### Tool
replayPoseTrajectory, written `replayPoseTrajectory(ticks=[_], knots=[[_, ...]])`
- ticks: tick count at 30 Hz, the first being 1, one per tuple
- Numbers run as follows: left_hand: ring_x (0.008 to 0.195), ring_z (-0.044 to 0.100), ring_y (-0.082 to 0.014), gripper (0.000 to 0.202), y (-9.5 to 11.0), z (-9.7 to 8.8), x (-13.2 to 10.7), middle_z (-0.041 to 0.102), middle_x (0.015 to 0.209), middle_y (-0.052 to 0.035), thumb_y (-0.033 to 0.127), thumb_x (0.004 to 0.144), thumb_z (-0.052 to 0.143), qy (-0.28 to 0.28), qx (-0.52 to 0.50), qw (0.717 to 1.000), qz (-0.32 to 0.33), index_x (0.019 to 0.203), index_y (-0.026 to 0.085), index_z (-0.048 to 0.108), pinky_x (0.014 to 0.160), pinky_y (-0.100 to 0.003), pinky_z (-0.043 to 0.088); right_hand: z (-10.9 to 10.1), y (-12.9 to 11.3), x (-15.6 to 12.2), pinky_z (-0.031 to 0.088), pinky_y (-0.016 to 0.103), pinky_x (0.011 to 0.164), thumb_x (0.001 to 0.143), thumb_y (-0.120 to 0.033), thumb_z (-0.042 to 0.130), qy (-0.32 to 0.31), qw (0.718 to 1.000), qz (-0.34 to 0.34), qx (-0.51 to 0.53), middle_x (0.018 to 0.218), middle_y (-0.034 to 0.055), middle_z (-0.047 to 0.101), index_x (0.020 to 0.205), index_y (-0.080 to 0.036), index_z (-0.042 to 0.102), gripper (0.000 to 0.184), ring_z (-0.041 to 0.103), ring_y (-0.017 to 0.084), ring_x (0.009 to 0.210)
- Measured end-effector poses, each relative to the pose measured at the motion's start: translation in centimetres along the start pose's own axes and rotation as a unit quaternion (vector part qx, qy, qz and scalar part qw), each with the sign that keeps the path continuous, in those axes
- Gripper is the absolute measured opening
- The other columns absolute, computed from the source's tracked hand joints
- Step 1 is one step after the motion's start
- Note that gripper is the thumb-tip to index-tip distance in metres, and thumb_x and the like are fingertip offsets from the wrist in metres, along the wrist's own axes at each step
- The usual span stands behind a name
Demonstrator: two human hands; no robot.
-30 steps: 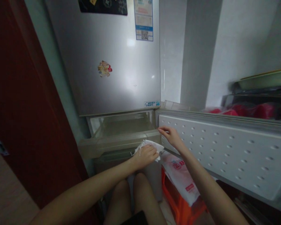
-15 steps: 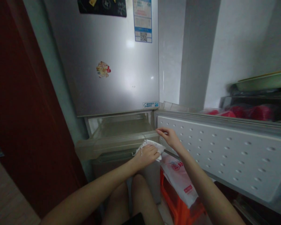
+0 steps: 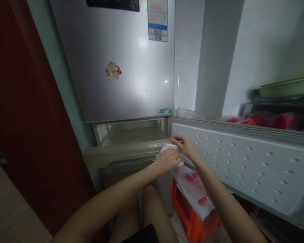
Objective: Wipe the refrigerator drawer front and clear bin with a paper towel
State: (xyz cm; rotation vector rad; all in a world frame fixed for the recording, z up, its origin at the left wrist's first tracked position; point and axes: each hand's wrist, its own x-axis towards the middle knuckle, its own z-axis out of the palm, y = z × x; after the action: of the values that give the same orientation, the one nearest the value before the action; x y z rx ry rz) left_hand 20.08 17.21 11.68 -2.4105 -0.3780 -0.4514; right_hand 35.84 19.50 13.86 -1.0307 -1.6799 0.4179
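Observation:
My left hand (image 3: pixel 168 159) is closed on a crumpled white cloth (image 3: pixel 167 146) with loose threads at its edge. It presses the cloth against the right part of the front of a clear plastic freezer drawer (image 3: pixel 124 152). The drawer is pulled partly out of the lower compartment. Just beyond the cloth, my right hand (image 3: pixel 184 145) has its fingers bent over the drawer's right front corner. Its fingertips touch the rim there.
The lower fridge door (image 3: pixel 233 158) stands wide to the right. Above the drawer is the closed silver upper door (image 3: pixel 131 67). A white plastic bag (image 3: pixel 192 189) lies on an orange stool (image 3: pixel 190 219) under the right forearm. A dark red door (image 3: pixel 27 118) borders the left.
My left hand has slid with the cloth to the right and slightly up along the drawer front, closer to my right hand. The right hand stays at the corner. The view has shifted slightly.

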Motion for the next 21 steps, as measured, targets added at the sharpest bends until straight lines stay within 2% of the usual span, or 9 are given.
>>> replayPoseTrajectory(ticks=[3,7,10,16,18,21], knots=[[0.084,0.067,-0.0216,0.01,0.1,0.5,-2.0,0.07,0.084,-0.006,0.014,0.095,0.059,-0.009,-0.005,1.0,0.025,0.089,0.014,0.067,0.075,-0.033,0.049,-0.1,0.0,0.0,0.056,0.035,0.08,0.082,-0.048,0.063,-0.002,1.0,0.0,0.0,0.096,0.0081,0.079,0.089,-0.02,0.076,0.032,0.072,0.024,0.088],[0.084,0.067,-0.0212,0.01,0.5,1.0,-3.8,0.07,0.085,-0.0058,0.016,0.096,0.06,-0.023,-0.011,1.0,0.017,0.089,0.014,0.067,0.075,-0.033,0.048,-0.1,0.0,-0.1,0.056,0.035,0.079,0.083,-0.048,0.063,-0.003,1.0,0.002,-0.003,0.096,0.0082,0.079,0.09,-0.021,0.077,0.031,0.072,0.024,0.089],[0.086,0.067,-0.0217,0.01,0.6,0.9,-3.1,0.071,0.086,-0.0072,0.015,0.096,0.059,-0.018,-0.009,1.0,0.002,0.09,0.014,0.067,0.077,-0.034,0.048,-0.2,-0.1,0.1,0.056,0.035,0.081,0.083,-0.047,0.063,-0.004,1.0,-0.001,-0.005,0.095,0.0078,0.079,0.09,-0.021,0.077,0.03,0.072,0.023,0.088],[0.087,0.068,-0.0214,0.012,0.5,0.6,0.3,0.071,0.086,-0.0068,0.014,0.097,0.057,-0.012,-0.013,1.0,-0.003,0.093,0.014,0.068,0.079,-0.033,0.049,-0.4,-0.1,0.3,0.057,0.035,0.079,0.081,-0.047,0.064,-0.012,1.0,0.001,-0.011,0.092,0.0071,0.079,0.087,-0.021,0.077,0.029,0.072,0.023,0.085],[0.088,0.068,-0.0215,0.011,0.3,0.6,0.4,0.072,0.087,-0.0067,0.014,0.096,0.057,-0.012,-0.013,1.0,0.003,0.093,0.014,0.068,0.079,-0.033,0.049,-0.4,-0.1,0.3,0.057,0.035,0.079,0.081,-0.047,0.064,-0.013,1.0,0.002,-0.012,0.093,0.0072,0.079,0.087,-0.021,0.077,0.03,0.072,0.023,0.086],[0.086,0.067,-0.022,0.011,0.0,0.4,-0.7,0.071,0.087,-0.0071,0.014,0.096,0.058,-0.011,-0.009,1.0,0.019,0.091,0.013,0.068,0.076,-0.034,0.05,-0.4,0.0,0.2,0.057,0.036,0.081,0.081,-0.048,0.063,-0.012,1.0,0.002,-0.011,0.096,0.0077,0.079,0.088,-0.021,0.077,0.031,0.072,0.024,0.089]])
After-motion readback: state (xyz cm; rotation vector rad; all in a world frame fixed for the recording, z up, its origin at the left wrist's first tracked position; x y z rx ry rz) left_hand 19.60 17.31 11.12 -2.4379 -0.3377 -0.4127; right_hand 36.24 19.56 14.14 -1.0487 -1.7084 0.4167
